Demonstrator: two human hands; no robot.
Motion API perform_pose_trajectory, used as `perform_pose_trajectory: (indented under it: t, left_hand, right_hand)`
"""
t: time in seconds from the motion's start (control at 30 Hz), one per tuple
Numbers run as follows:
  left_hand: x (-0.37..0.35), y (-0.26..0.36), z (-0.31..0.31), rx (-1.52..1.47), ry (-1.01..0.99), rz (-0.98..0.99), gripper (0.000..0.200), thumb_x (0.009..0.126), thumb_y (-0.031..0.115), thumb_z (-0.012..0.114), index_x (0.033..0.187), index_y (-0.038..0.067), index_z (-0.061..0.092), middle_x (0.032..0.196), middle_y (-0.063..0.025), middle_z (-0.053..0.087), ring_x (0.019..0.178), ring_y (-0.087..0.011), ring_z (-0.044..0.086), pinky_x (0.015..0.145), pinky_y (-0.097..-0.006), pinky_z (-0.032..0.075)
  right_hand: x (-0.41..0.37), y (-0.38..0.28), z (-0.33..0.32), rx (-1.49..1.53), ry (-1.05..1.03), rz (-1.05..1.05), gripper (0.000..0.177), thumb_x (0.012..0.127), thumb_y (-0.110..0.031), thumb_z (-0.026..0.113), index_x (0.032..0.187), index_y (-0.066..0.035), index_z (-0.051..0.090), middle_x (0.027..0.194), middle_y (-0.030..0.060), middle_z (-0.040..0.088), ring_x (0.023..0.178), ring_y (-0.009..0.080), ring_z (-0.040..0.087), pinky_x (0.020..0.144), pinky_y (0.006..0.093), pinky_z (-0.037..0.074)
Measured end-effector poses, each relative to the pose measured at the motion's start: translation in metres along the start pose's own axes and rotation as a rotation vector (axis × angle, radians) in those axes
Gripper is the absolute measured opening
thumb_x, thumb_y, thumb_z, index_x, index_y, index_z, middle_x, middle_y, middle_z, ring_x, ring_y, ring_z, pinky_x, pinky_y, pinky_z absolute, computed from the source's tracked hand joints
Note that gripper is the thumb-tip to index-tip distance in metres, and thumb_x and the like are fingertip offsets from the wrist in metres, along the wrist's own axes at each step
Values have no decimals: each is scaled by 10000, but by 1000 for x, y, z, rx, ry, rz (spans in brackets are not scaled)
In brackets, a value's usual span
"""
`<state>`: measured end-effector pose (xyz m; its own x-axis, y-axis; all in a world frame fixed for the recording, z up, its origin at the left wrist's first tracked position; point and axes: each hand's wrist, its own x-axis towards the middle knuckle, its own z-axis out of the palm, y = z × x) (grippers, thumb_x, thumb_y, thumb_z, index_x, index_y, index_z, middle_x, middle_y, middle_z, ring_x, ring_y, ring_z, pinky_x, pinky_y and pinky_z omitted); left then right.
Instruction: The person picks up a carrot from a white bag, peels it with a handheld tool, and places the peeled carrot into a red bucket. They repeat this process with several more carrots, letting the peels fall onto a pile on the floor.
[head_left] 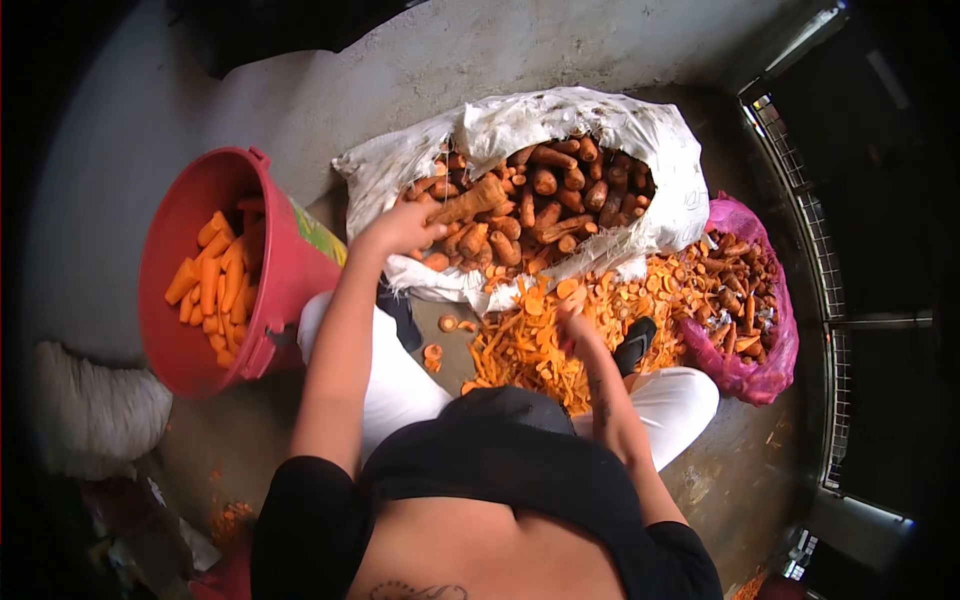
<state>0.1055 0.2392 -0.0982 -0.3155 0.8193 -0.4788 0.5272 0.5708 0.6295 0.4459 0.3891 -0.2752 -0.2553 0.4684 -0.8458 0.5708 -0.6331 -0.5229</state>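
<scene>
My left hand [405,228] is closed around the thick end of a large unpeeled carrot [470,201], at the left side of the opening of a white woven sack [675,165]. Many brown-skinned carrots [545,182] fill the sack. My right hand [573,322] is closed above a heap of orange peelings and cut ends [520,345] between my legs. Whatever it grips is too small and blurred to make out. To my left stands a red bucket [165,340] with peeled carrots [225,280] inside.
A pink plastic bag [778,340] with carrot scraps stands at the right, beside a metal-framed screen [835,300]. A grey-white sack [100,415] lies at the far left. Behind the sack of carrots rises a grey wall [400,80]. A few carrot ends [432,355] lie on the floor.
</scene>
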Motion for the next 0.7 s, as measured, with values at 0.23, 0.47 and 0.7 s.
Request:
perform_pose_trajectory:
  t: [0.23,0.47,0.7]
  left_hand:
    - [56,-33,23,284,135,89,485,882,334,595,1210,-19,542,984,-230,657,947,-351,626,827,-428,481]
    - [72,4,11,257,-75,-63,319,887,257,546,774,-15,668,950,-221,659,953,-369,616,1082,-561,270]
    - [79,-12,35,258,204,155,731,818,92,549,1484,137,251,1113,-217,614,1023,-378,600,1111,-598,200]
  right_hand:
    - [21,-13,35,-446,31,-349,115,888,-143,558,873,-31,532,567,53,499,419,159,472,404,329,371]
    - [79,-15,44,-306,-22,-234,68,867,-95,579,873,-64,519,600,15,485,491,138,454,467,283,359]
    - [37,-99,30,515,-781,-270,177,797,-131,696,877,-58,556,567,-14,440,482,120,425,484,274,346]
